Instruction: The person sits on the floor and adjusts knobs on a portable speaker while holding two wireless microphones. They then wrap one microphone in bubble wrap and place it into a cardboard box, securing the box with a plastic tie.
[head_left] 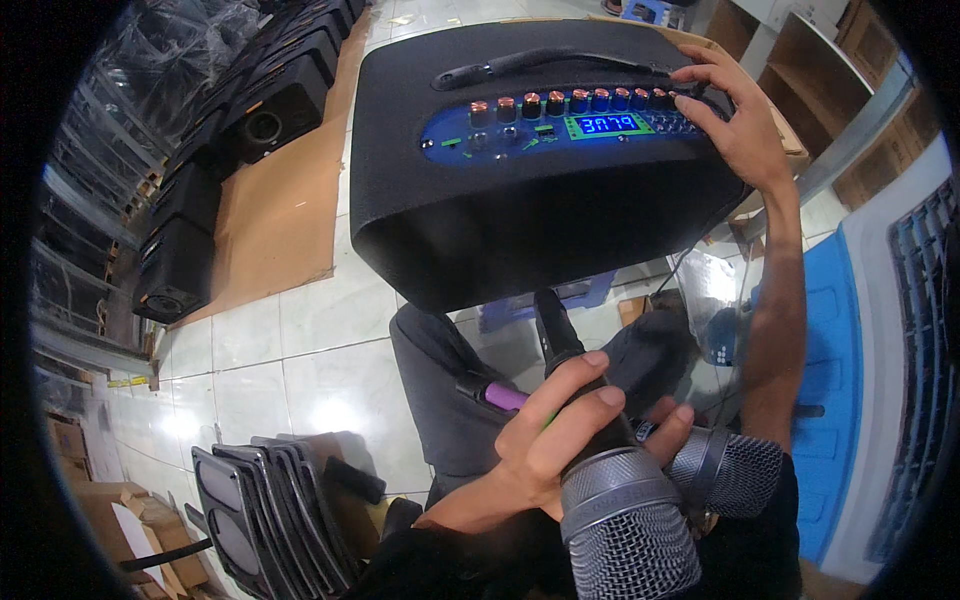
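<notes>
Pale tiled floor. Brown cardboard sheet left of the black speaker, more dark cabinets lined along it. Stack of grille-like panels below and left of the speaker; blue panel to its right. Speaker itself just beyond the person's knees, display lit blue; what bears it, mostly hidden.

Left hand: below the speaker, fingers clenched round the nearer microphone, seemingly the second microphone too; shafts cross. Right hand: over the speaker's top, thumb and forefinger at the right end of the row of knobs; pinching or merely touching, cannot tell.

Risks, as judged: knobs stand close, so a slipping thumb could turn a neighbour. One hand minding two thick shafts may let one slide and drop. Mesh heads, near each other, could knock. If live, microphones this near the speaker could squeal; whether switched on, cannot tell.
</notes>
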